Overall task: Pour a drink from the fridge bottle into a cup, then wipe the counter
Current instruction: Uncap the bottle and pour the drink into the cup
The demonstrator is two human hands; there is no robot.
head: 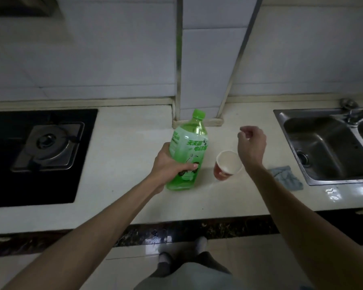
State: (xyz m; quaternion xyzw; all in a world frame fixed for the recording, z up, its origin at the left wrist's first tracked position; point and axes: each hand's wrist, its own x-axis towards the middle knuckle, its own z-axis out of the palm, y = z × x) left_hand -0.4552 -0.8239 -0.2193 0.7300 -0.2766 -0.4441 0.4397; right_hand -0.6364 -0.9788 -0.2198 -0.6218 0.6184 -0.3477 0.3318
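The left hand (172, 164) is wrapped around the lower body of a green plastic bottle (187, 151), fingers curled across the label, holding it on the pale worktop (124, 147) with its base at or just above the surface; which of the two cannot be told. The bottle leans slightly, its neck tipped away from the person, and its green cap (198, 114) is screwed on. The right hand (251, 143) hovers empty above the worktop, fingers loosely curled, thumb and forefinger close together, just beyond and to the right of a red paper cup (226, 165). The cup stands upright just beside the bottle, on its right, not touching it, and its white inside looks empty. Further right, a crumpled blue-grey cloth (286, 177) lies near the front left corner of a steel sink (323, 143), with a tap (356, 111) at the sink's back edge. On the far left a black gas hob (40, 151) is set into the worktop. White tiles (113, 59) cover the wall behind.
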